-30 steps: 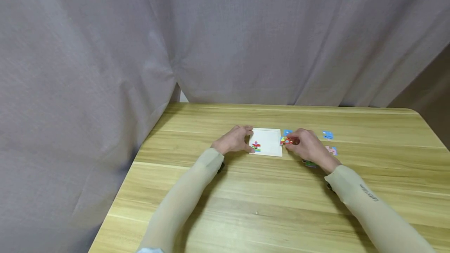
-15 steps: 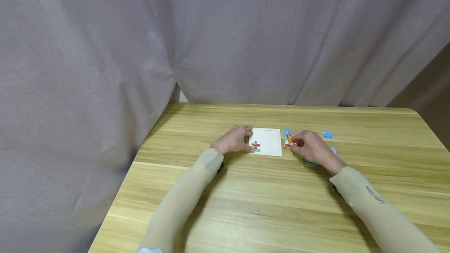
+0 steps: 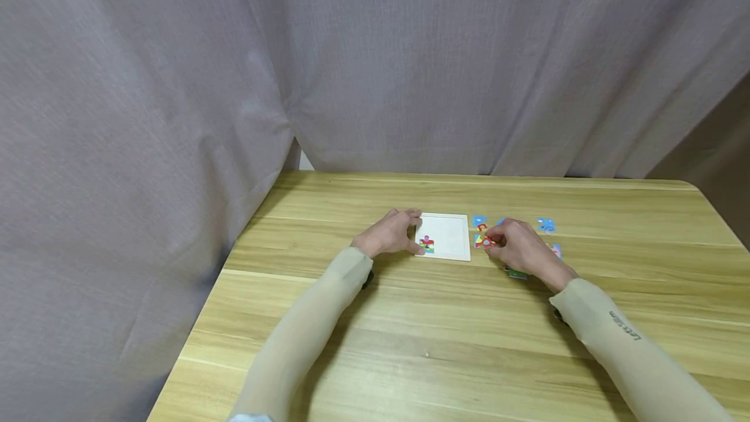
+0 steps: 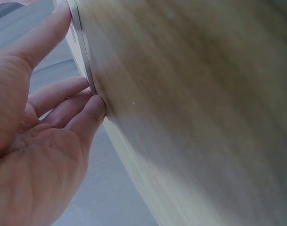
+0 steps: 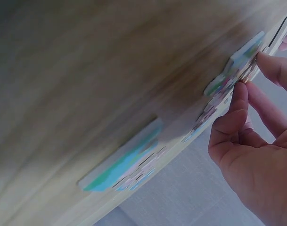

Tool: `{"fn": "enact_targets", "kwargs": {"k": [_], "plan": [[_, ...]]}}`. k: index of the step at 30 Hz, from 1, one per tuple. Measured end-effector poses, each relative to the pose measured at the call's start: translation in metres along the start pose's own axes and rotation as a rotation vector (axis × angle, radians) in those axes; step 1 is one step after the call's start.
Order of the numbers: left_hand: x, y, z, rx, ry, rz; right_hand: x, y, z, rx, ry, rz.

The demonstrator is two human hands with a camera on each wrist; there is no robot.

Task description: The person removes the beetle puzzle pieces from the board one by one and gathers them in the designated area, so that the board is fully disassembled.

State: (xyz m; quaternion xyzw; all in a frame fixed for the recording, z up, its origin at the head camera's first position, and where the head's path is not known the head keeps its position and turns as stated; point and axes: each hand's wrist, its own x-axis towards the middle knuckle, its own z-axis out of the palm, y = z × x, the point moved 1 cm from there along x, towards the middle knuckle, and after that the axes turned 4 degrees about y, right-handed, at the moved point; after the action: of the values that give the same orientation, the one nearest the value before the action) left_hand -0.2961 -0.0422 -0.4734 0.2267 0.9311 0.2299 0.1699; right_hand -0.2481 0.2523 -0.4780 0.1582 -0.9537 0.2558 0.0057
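A square white puzzle tray lies on the table, with one red, green and blue puzzle piece in its near left corner. My left hand holds the tray by its left side, thumb at the near corner and fingers at the far one; in the left wrist view the fingertips meet its edge. Just right of the tray, my right hand pinches a red and yellow puzzle piece between thumb and fingers. That piece is low over the tabletop and partly hidden by the fingers.
Around the right hand lie more loose pieces: a blue one behind it, another blue one farther right, a pink and blue one and a dark green one. A grey curtain hangs behind the table.
My right hand has drawn back to the right from the tray's edge with the red and yellow puzzle piece, which has turned between the fingers. The left hand stays put.
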Motion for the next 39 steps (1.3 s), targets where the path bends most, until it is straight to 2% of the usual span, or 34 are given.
{"fn": "enact_targets", "kwargs": {"k": [17,24,39], "plan": [[0.0,0.0,0.0,-0.011,-0.003,-0.008,-0.001,-0.001,0.002,-0.018,0.04,-0.053],[0.0,-0.001,0.0,-0.027,-0.007,-0.005,-0.002,-0.006,-0.001,-0.005,0.059,-0.033],[0.001,0.001,-0.001,-0.015,-0.012,-0.015,0.009,-0.038,0.006,0.048,-0.028,-0.02]]}}
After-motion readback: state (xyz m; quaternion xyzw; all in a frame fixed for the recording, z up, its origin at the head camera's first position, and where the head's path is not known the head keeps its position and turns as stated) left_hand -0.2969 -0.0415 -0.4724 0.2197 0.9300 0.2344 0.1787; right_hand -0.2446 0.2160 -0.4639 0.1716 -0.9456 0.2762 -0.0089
